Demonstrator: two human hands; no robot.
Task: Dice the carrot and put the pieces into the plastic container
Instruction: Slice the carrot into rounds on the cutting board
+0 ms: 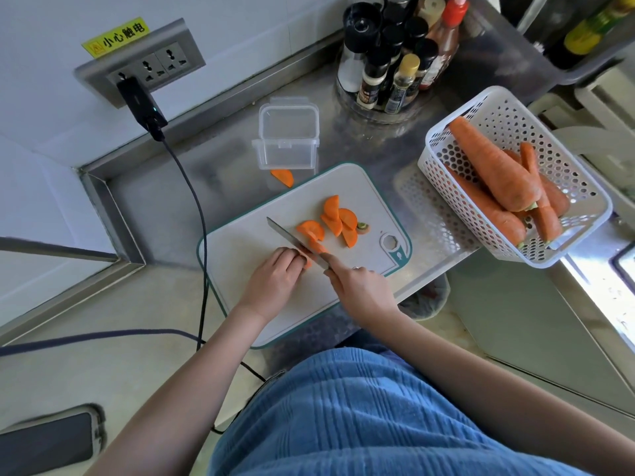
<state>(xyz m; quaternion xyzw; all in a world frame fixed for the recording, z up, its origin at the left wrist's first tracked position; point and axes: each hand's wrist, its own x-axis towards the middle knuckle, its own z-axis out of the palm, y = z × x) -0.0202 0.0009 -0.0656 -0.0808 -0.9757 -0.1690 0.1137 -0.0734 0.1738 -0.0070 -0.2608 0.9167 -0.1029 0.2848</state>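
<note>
Steel counter (360, 146) under cutting board (247, 269), plastic container (287, 139), basket (508, 118), bottles (388, 63).

Orange carrot slices (338, 219) lie on a pale grey cutting board (254, 280) edged in teal. The basket (508, 108) is white with round holes; the plastic container (287, 139) is clear.

— What sort of place is being shown?
— A kitchen is being shown: a steel counter (220, 159) is being used, spice bottles (388, 56) are being kept near a cutting board (247, 255) and carrot basket (508, 115).

Both hands (275, 274) (357, 286) curled, forearms converging forward.
</note>
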